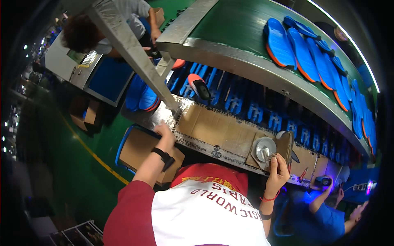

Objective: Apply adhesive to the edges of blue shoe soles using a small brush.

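right hand (pixel 279 173) at round, glossy bowl (pixel 264 148) (cardboard (pixel 250 161) beneath)

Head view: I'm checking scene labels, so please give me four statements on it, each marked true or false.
1. The right hand is nearer the round bowl than the left hand is. True.
2. The left wrist is bare. False: it wears a black band.
3. Blue pieces with orange edges lie on the green belt. True.
4. The bowl is on that belt. False: it is at the cardboard-covered ledge.
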{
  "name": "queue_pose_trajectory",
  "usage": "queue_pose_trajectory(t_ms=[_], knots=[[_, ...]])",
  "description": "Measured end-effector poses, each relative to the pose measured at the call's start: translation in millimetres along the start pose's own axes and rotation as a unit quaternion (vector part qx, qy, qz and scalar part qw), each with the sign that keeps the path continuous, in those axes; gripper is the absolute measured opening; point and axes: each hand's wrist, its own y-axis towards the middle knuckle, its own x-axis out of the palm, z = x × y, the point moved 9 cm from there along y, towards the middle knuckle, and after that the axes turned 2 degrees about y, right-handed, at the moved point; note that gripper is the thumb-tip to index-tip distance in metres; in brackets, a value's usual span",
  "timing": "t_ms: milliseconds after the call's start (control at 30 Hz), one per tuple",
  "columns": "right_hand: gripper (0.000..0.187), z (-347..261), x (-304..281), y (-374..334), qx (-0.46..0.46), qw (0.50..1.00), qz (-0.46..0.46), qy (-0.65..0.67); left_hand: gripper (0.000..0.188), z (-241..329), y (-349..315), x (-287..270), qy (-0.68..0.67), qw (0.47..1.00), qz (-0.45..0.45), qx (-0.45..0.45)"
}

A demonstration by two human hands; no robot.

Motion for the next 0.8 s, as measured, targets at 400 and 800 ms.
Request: queue_pose_trajectory(t_ms=[400, 800], knots=[[0.011, -29, 50, -6, -0.045, 0.994, -0.094, -0.041, 0.054, 26, 169, 38, -0.061, 0.935, -0.252, -0.243], [0.01, 11, 54, -11, 0.016, 0.99, -0.112, -0.078, 0.051, -11, 63, -79, -0.156, 0.863, -0.44, -0.193]])
